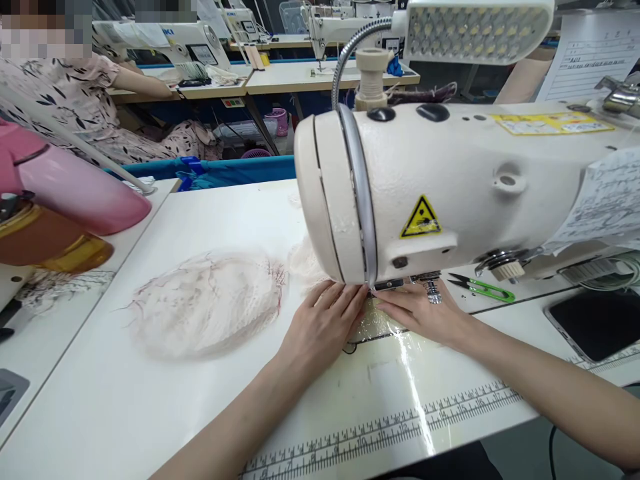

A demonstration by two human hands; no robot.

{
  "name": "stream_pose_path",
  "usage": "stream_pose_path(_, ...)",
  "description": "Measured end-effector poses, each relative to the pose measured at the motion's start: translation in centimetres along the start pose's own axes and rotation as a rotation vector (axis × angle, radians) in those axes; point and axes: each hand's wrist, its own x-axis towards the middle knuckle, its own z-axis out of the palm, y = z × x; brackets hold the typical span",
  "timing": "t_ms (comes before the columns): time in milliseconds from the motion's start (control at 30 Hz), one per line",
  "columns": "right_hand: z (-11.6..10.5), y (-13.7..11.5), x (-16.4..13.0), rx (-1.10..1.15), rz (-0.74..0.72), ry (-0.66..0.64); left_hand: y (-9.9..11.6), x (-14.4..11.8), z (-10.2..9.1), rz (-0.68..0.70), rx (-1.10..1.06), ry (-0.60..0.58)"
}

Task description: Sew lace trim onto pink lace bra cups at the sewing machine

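My left hand [323, 323] lies palm down beside the sewing machine's [450, 180] needle area, its fingers stretched forward and close together. Part of a sheer whitish fabric [306, 263] lies just beyond its fingertips, partly hidden by the machine head. My right hand [425, 310] reaches in under the head from the right, fingers extended and thumb a little apart. Between both hands shows the shiny machine bed plate [383, 323]. The needle, presser foot and whatever the fingertips touch are hidden. A gathered sheer lace piece [210, 303] rests on the table left of my left hand.
Green thread snips [485, 288] and a dark phone [600, 323] lie right of my right hand. A printed ruler [370, 437] runs along the front edge. Pink [85, 180] and amber [55, 237] bottles stand at left. Another person [100, 100] sits at a machine behind.
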Motion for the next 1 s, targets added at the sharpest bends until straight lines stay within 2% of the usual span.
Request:
stream_pose_path(267,0.6,-0.2,-0.4,-0.038,0.008,0.03,0.0,0.0,-0.1,-0.006,0.011,0.001)
stream_pose_path(533,-0.4,-0.7,0.1,-0.099,0.006,-0.082,0.1,0.2,-0.1,-0.043,0.003,-0.046)
stream_pose_path(667,-1.0,-1.0,0.4,-0.235,-0.035,-0.117,0.1,0.3,-0.2,-0.085,-0.021,-0.098)
stream_pose_path(800,-1.1,-1.3,0.5,-0.415,-0.082,-0.042,0.1,0.4,-0.3,-0.109,-0.03,-0.096)
stream_pose_path(867,-1.2,-1.3,0.5,-0.41,-0.092,-0.032,0.1,0.4,-0.4,-0.111,-0.029,-0.105)
stream_pose_path(1000,-1.5,-0.9,0.3,-0.261,-0.062,-0.108,0.0,0.4,-0.5,-0.111,-0.024,-0.141)
